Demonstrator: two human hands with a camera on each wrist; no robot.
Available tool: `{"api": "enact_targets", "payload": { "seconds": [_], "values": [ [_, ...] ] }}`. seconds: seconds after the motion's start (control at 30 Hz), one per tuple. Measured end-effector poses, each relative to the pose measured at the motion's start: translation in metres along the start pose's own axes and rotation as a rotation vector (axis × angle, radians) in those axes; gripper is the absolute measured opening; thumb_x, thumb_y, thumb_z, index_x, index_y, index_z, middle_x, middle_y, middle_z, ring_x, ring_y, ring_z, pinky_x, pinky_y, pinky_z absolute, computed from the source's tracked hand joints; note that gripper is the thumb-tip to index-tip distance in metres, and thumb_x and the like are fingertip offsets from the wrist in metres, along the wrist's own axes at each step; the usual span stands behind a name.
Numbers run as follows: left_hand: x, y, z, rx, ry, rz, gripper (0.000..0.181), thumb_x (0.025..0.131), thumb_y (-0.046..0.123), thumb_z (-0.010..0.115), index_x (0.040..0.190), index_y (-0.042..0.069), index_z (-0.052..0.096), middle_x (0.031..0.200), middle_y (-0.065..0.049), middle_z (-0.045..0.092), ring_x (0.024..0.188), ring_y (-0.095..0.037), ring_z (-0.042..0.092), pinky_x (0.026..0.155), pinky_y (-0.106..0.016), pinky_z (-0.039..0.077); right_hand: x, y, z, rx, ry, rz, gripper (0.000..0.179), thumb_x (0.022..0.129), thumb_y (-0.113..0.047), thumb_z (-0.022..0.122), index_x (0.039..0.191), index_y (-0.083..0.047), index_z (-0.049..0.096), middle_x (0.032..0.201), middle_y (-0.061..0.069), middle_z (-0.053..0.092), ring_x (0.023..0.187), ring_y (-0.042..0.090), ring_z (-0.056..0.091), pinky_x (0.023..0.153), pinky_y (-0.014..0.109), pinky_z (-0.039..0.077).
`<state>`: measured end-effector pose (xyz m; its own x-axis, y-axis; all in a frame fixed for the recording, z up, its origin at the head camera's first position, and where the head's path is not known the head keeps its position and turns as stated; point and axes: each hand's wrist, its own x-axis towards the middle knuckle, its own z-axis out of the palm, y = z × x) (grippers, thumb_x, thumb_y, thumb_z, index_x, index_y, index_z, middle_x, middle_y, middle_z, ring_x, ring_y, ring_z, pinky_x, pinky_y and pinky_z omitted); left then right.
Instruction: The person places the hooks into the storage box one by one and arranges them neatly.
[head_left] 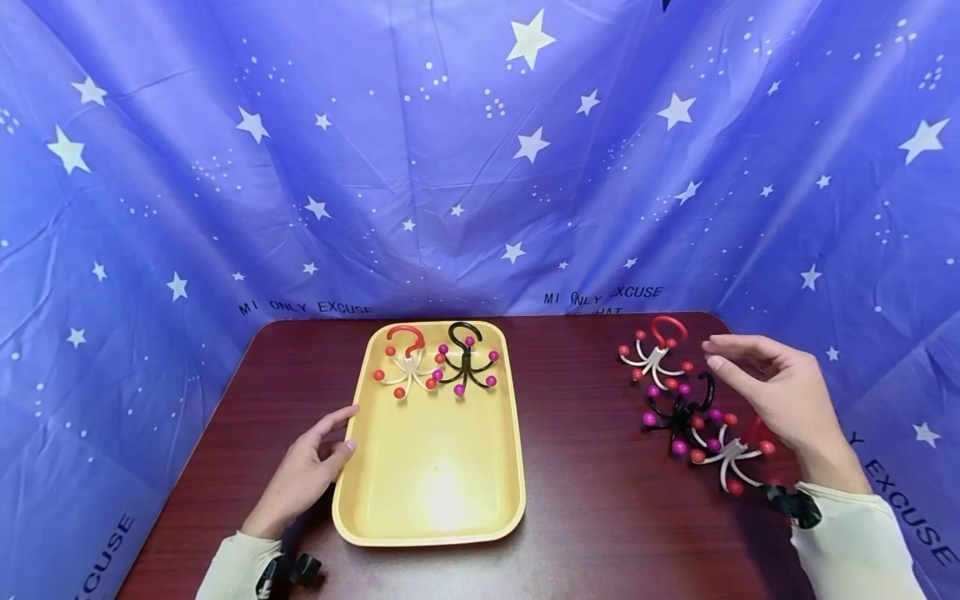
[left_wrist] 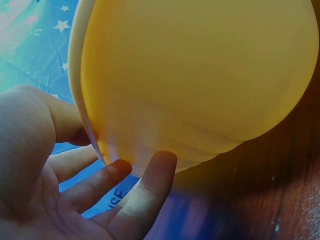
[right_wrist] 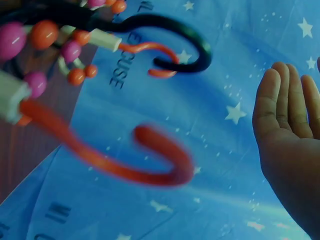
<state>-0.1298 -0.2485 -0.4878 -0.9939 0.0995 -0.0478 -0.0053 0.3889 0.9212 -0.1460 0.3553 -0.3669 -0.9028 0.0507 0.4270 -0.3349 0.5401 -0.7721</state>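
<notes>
In the head view, my left hand (head_left: 303, 467) touches the left rim of a yellow tray (head_left: 435, 467), fingers relaxed; its fingers also lie against the tray in the left wrist view. Inside the tray's far end lie a white multi-arm hook hanger (head_left: 410, 369) with a red hook and red balls, and a black one (head_left: 467, 364) with magenta balls. Above the table's right side, my right hand (head_left: 787, 400) is empty, its fingers extended. Near it are a white hanger (head_left: 655, 360), a black hanger (head_left: 682, 421) and another white hanger (head_left: 732, 454), whose red hook is partly hidden behind the hand.
The tray stands left of centre on a dark red wooden table (head_left: 577, 500). A blue curtain (head_left: 450, 167) with white stars hangs behind the table and along both sides. Several red and magenta balls of the right-hand hangers overlap closely.
</notes>
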Motion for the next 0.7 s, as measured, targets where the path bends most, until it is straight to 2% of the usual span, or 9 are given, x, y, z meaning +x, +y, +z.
{"api": "enact_targets", "payload": {
  "seconds": [0.2, 0.37, 0.7],
  "values": [
    [0.000, -0.001, 0.000, -0.002, 0.000, 0.000, 0.051, 0.106, 0.013, 0.065, 0.155, 0.014, 0.051, 0.146, -0.023, 0.055, 0.090, -0.018, 0.068, 0.069, -0.029, 0.059, -0.013, 0.015, -0.019, -0.064, 0.037, 0.035, 0.031, 0.094, -0.003, 0.079, 0.124, 0.003, 0.074, 0.105, -0.022, 0.079, 0.097, -0.010, 0.071, 0.079, 0.006, 0.050],
    [0.000, -0.001, 0.001, 0.006, 0.001, -0.001, 0.052, 0.106, 0.014, 0.065, 0.155, 0.014, 0.051, 0.145, -0.023, 0.055, 0.090, -0.017, 0.067, 0.069, -0.028, 0.059, -0.023, 0.025, -0.033, -0.076, 0.060, 0.046, 0.032, 0.093, 0.000, 0.078, 0.125, 0.005, 0.073, 0.106, -0.026, 0.077, 0.098, -0.012, 0.070, 0.082, 0.004, 0.050],
    [0.000, 0.000, 0.001, 0.013, 0.008, -0.001, 0.051, 0.105, 0.014, 0.065, 0.155, 0.014, 0.052, 0.144, -0.023, 0.056, 0.089, -0.017, 0.067, 0.069, -0.028, 0.058, -0.042, 0.042, -0.046, -0.109, 0.106, 0.147, 0.032, 0.092, -0.004, 0.080, 0.123, 0.000, 0.075, 0.103, -0.033, 0.075, 0.092, -0.017, 0.068, 0.073, 0.003, 0.048]
  ]
}}
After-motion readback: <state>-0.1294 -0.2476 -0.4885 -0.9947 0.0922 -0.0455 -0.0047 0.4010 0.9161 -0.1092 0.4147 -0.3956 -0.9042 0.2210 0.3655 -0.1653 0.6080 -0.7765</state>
